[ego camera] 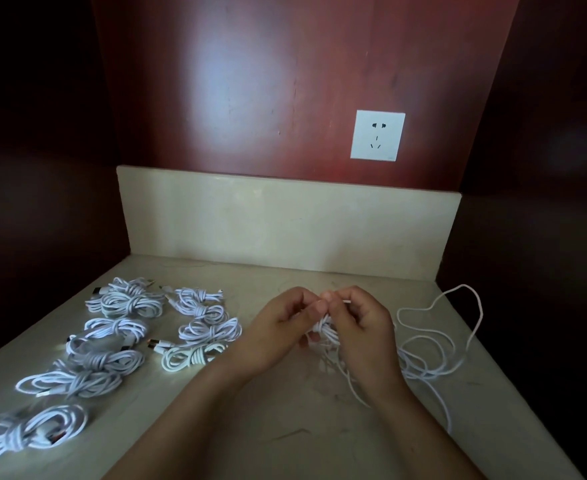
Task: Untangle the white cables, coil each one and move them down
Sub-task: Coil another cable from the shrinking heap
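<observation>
White cable bundle (326,328) pinched between curled left hand (280,329) and curled right hand (363,327)

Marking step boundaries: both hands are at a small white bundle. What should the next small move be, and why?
Probably tuck the short free end into the wrap to finish this bundle. The left hand and right hand pinch the bundle, its end pokes out at the fingertips, and finished coils lie on the left. Loose cable remains at right.
</observation>
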`<state>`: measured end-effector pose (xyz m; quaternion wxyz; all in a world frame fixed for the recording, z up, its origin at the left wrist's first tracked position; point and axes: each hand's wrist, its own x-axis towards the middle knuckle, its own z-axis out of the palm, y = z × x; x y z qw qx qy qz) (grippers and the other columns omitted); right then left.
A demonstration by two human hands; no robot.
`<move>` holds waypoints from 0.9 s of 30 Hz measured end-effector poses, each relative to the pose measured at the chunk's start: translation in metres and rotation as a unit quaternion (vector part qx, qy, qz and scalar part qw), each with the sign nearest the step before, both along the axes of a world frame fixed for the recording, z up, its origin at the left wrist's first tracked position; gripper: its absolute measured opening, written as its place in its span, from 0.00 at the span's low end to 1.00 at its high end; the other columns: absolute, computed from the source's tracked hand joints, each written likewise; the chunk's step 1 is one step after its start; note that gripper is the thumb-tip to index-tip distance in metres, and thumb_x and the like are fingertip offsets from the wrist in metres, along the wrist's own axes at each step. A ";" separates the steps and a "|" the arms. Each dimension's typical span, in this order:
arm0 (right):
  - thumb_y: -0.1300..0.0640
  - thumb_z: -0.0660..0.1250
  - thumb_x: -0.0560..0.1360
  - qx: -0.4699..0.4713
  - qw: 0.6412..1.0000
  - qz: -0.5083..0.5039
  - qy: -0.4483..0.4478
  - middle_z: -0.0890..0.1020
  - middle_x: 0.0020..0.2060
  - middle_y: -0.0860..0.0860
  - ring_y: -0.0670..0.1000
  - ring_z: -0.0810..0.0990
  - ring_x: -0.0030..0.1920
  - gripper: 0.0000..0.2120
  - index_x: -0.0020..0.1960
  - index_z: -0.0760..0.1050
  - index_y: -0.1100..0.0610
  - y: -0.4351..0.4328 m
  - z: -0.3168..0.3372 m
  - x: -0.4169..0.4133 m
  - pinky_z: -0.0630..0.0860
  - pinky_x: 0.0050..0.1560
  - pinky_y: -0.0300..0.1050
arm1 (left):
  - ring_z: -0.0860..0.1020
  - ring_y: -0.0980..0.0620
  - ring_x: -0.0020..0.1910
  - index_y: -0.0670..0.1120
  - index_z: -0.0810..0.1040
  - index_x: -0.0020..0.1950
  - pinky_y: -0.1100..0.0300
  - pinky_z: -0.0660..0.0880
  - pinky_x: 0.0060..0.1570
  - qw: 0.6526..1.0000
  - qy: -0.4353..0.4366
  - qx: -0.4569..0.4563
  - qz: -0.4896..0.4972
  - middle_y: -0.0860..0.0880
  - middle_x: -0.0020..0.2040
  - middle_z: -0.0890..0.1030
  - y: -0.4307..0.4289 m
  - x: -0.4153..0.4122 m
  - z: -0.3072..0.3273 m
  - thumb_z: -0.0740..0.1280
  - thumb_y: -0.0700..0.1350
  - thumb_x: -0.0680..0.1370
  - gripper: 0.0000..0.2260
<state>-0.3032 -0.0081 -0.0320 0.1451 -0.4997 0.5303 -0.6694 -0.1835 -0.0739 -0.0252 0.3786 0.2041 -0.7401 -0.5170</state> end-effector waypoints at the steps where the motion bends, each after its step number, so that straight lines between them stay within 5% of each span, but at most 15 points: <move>1: 0.55 0.69 0.77 -0.002 1.000 0.002 -0.007 0.80 0.31 0.53 0.49 0.78 0.33 0.09 0.40 0.78 0.58 0.001 0.001 0.000 0.73 0.36 0.45 | 0.78 0.57 0.31 0.42 0.75 0.44 0.63 0.75 0.32 1.000 0.003 0.021 -0.015 0.48 0.35 0.78 0.001 0.002 0.003 0.65 0.46 0.78 0.09; 5: 0.62 0.71 0.75 -0.012 0.995 0.013 -0.101 0.79 0.30 0.61 0.52 0.76 0.32 0.09 0.43 0.72 0.63 0.004 0.004 0.002 0.72 0.34 0.44 | 0.78 0.57 0.33 0.39 0.78 0.46 0.64 0.76 0.36 0.997 0.009 0.061 -0.043 0.44 0.37 0.78 0.006 0.004 0.007 0.63 0.37 0.80 0.06; 11: 0.58 0.72 0.74 0.032 0.978 0.037 -0.204 0.79 0.28 0.53 0.48 0.72 0.23 0.09 0.43 0.73 0.62 0.004 0.012 -0.004 0.66 0.22 0.37 | 0.79 0.55 0.34 0.42 0.83 0.46 0.62 0.78 0.36 0.992 0.073 0.091 0.051 0.46 0.38 0.82 0.006 0.000 0.006 0.67 0.40 0.78 0.06; 19: 0.68 0.66 0.76 0.049 0.969 0.084 -0.228 0.86 0.40 0.56 0.50 0.84 0.40 0.05 0.51 0.78 0.64 0.003 0.014 0.000 0.80 0.35 0.42 | 0.79 0.52 0.40 0.42 0.84 0.49 0.61 0.78 0.41 0.977 0.117 0.141 0.108 0.43 0.44 0.84 -0.003 0.000 0.003 0.68 0.39 0.78 0.05; 27: 0.66 0.69 0.76 0.044 0.957 0.050 -0.283 0.86 0.42 0.60 0.53 0.86 0.39 0.08 0.54 0.79 0.66 0.001 0.011 -0.005 0.82 0.38 0.42 | 0.79 0.53 0.43 0.47 0.86 0.43 0.56 0.75 0.48 0.985 0.108 0.118 0.066 0.47 0.44 0.85 -0.001 0.003 0.004 0.70 0.49 0.73 0.08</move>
